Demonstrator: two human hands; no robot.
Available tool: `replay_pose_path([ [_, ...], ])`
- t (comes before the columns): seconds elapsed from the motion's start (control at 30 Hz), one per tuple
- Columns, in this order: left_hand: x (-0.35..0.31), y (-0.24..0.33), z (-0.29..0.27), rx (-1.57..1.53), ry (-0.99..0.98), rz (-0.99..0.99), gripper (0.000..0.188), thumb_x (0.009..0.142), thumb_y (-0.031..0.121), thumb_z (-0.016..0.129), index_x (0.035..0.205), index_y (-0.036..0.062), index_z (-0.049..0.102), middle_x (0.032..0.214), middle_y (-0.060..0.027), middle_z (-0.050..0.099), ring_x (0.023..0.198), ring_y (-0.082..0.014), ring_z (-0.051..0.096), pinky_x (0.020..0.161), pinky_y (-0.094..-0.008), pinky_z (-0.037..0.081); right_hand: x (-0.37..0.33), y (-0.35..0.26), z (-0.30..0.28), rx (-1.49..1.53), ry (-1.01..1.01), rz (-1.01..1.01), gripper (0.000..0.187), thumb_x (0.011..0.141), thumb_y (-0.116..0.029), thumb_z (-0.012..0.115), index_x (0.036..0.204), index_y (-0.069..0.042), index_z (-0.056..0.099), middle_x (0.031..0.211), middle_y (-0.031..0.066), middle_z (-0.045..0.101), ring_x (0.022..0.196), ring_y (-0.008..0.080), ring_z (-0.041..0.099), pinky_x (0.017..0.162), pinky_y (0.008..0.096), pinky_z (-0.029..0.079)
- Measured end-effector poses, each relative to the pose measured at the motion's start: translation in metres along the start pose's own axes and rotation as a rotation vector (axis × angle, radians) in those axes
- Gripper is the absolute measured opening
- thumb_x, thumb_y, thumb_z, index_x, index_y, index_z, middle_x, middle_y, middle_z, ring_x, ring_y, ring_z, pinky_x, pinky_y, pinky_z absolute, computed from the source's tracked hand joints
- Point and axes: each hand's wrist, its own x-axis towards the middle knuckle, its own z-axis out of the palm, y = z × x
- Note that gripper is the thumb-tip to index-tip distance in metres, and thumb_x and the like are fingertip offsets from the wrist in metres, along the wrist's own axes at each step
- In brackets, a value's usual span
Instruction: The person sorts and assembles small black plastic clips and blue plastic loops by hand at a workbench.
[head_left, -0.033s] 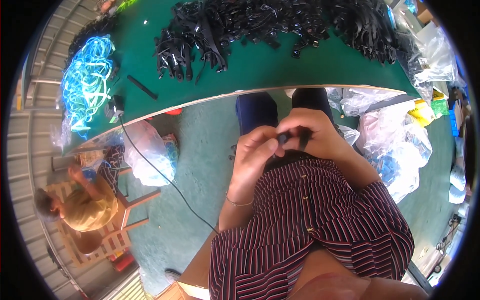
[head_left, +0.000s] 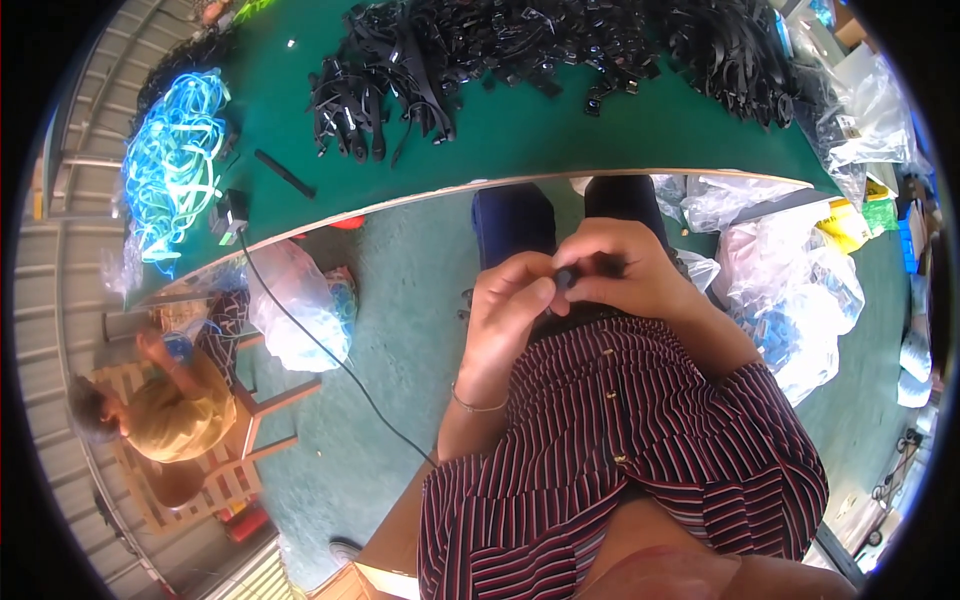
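Both my hands are raised close to my striped shirt (head_left: pixel 620 430), just below the table's front edge. My left hand (head_left: pixel 505 305) and my right hand (head_left: pixel 630 265) pinch a small black part (head_left: pixel 583 270) between their fingertips; the fingers hide most of it. A thin bracelet sits on my left wrist. Across the far side of the green table (head_left: pixel 560 140) lies a long pile of black straps and clips (head_left: pixel 520 50).
A heap of blue cords (head_left: pixel 175 160), a black rod (head_left: pixel 285 173) and a black adapter (head_left: pixel 228 215) with its cable (head_left: pixel 330 360) lie at the table's left. Clear plastic bags (head_left: pixel 800 290) stand on the right. Another person (head_left: pixel 170 400) sits on a wooden chair at the left.
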Motion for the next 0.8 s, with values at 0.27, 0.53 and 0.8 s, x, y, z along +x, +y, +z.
replay_pose_path([
  [0.27, 0.002, -0.002, -0.002, -0.117, -0.049, 0.027, 0.023, 0.08, 0.01, 0.053, 0.094, -0.0083, 0.057, 0.082, -0.0118, 0.06, 0.071, -0.0142, 0.056, 0.071, -0.025, 0.044, -0.009, 0.008, 0.009, 0.44, 0.027, 0.209, 0.023, 0.075, 0.0, 0.066, 0.097, -0.002, 0.06, 0.068, -0.0026, 0.051, 0.062, 0.0031, 0.045, 0.057, 0.0188, 0.036],
  [0.53, 0.0, -0.001, 0.001, -0.102, -0.019, 0.017, 0.021, 0.082, 0.009, 0.053, 0.094, -0.0078, 0.057, 0.083, -0.0107, 0.06, 0.072, -0.0135, 0.056, 0.07, -0.0245, 0.045, -0.007, 0.008, 0.012, 0.551, 0.044, 0.227, 0.024, 0.075, 0.001, 0.065, 0.098, -0.002, 0.059, 0.068, -0.0028, 0.05, 0.062, 0.0032, 0.046, 0.057, 0.0187, 0.037],
  [0.8, -0.001, -0.001, -0.001, -0.085, -0.005, 0.021, 0.026, 0.083, 0.016, 0.056, 0.095, -0.0065, 0.057, 0.081, -0.0095, 0.06, 0.072, -0.0125, 0.056, 0.067, -0.0229, 0.044, 0.0, -0.002, 0.002, 0.234, -0.01, 0.146, 0.024, 0.073, -0.002, 0.069, 0.095, -0.003, 0.061, 0.07, -0.0015, 0.051, 0.061, 0.0045, 0.046, 0.055, 0.0193, 0.037],
])
